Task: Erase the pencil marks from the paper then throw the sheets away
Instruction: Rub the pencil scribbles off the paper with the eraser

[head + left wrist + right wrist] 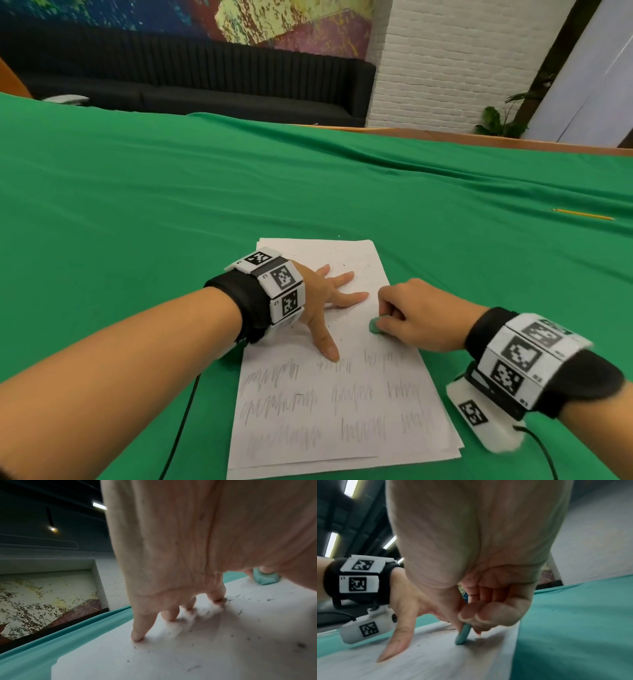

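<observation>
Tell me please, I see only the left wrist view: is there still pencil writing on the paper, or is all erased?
Observer: Not all. In the head view the near half of the top sheet has rows of pencil scribbles; the far half is clean, with crumbs.
Operator: What holds the green eraser?
Observer: The right hand pinches the eraser, its tip pressed on the paper.
Operator: Is it only one sheet?
Observer: No, edges of more sheets stick out beneath.
Operator: Where is the pencil?
Observer: The yellow pencil lies far right on the green cloth.
</observation>
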